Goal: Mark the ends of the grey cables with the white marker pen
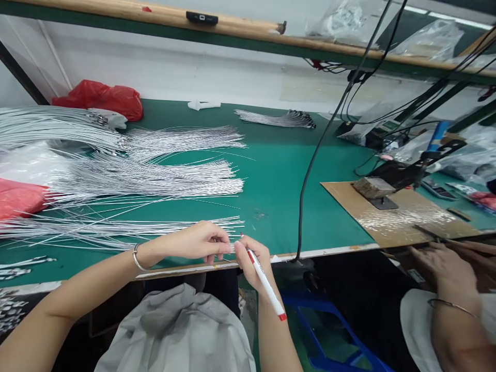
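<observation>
My right hand (253, 258) is closed around a white marker pen (267, 287) with red ends. Its red tip points up and away from me, and the barrel slants back over the wrist. Beside it, my left hand (203, 241) is curled with fingertips pinched on thin wires at the table's front edge. The fingertips of both hands nearly meet, and what lies between them is partly hidden. Just behind my left hand lies a loose bundle of thin silvery wires (155, 226), their ends toward the right.
More wire bundles (174, 175) cover the left of the green table (279, 170). A short bundle (275, 119) lies at the back. A black cable (306, 181) hangs in front. On the right, a co-worker's hand (442, 263) is near cardboard (349, 206) under a bench tool (375, 188).
</observation>
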### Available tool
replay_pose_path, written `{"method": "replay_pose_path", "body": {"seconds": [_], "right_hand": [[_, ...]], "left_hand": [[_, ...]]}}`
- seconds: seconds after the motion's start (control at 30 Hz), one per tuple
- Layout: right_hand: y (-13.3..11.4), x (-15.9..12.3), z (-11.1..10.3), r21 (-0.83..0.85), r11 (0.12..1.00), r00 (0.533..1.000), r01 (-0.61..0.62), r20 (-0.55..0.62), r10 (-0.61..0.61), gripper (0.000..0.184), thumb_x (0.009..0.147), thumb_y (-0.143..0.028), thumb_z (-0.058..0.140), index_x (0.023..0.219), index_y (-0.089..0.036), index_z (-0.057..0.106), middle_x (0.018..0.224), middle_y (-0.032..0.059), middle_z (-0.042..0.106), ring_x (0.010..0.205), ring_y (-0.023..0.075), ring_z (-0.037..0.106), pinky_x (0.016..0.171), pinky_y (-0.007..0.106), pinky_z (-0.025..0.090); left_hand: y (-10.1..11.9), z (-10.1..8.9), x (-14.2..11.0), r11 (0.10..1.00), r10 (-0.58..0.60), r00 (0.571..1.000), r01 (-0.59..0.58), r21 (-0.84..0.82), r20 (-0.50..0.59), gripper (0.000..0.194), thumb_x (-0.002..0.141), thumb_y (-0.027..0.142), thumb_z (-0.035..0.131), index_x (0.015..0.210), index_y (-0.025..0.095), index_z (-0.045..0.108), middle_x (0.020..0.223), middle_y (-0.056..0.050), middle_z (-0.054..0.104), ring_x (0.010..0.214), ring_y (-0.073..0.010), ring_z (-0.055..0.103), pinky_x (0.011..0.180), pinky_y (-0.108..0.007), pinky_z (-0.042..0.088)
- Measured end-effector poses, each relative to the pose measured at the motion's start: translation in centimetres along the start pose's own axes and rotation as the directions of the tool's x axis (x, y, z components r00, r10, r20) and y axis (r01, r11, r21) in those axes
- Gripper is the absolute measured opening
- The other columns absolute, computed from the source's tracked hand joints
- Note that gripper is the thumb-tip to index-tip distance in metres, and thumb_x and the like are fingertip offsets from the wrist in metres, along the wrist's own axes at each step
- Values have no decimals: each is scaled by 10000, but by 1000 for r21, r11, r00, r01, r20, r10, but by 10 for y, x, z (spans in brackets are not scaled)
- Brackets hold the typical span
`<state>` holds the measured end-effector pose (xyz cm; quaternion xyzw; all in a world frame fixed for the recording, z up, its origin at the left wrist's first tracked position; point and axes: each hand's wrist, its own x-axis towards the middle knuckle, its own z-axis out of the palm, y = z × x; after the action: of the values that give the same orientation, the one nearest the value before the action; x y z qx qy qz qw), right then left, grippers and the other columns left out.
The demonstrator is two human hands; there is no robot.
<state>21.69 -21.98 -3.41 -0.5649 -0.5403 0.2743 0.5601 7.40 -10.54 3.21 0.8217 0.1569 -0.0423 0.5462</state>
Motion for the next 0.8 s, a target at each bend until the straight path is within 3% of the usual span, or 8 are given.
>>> {"method": "replay_pose_path", "body": {"seconds": [0.1,0.23,0.37,0.47,0.57,0.8], "right_hand": [[1,1,0,-10,1000,1000,5,-28,-5,386,879,-395,466,553,-192,414,470,-54,386,447,82,338,496,250,291],[6,5,-1,-13,1000,999,4,-38,-5,398,882,-376,464,533,-191,413,467,-48,397,450,83,352,484,241,297],[12,5,-1,-21,1000,996,-10,-84,8,333,864,-352,508,582,-177,532,452,-50,429,417,79,372,468,227,335],[15,0,1,7,1000,971,-2,-238,4,227,866,-329,505,895,-168,662,507,-23,556,460,117,516,508,239,425],[18,-7,8,-22,1000,926,10,-378,-17,381,893,-303,452,1225,-153,563,617,24,659,574,164,613,589,281,495],[25,-9,27,-249,954,914,165,-326,-243,498,881,-150,460,1376,-169,412,676,39,687,604,171,618,659,316,506]], "left_hand": [[-2,-1,3,993,-40,998,46,-106,55,354,902,461,430,844,135,555,728,-27,630,467,-78,530,462,-189,413],[2,-4,6,998,-21,999,18,53,44,401,924,466,372,789,142,567,696,-17,631,423,-60,478,436,-179,364],[4,-7,12,995,-34,998,30,98,48,366,916,438,398,772,149,569,681,-8,633,431,-64,488,462,-178,381],[4,-11,16,995,-39,999,37,91,16,342,913,416,403,787,149,575,681,-4,622,450,-68,515,469,-171,394],[5,-15,18,996,-60,998,60,64,-1,325,908,418,417,819,152,580,678,2,611,454,-71,523,446,-164,392],[6,-18,20,997,-58,998,59,44,-24,338,909,410,422,786,140,583,701,-6,622,475,-63,529,447,-155,394]]}}
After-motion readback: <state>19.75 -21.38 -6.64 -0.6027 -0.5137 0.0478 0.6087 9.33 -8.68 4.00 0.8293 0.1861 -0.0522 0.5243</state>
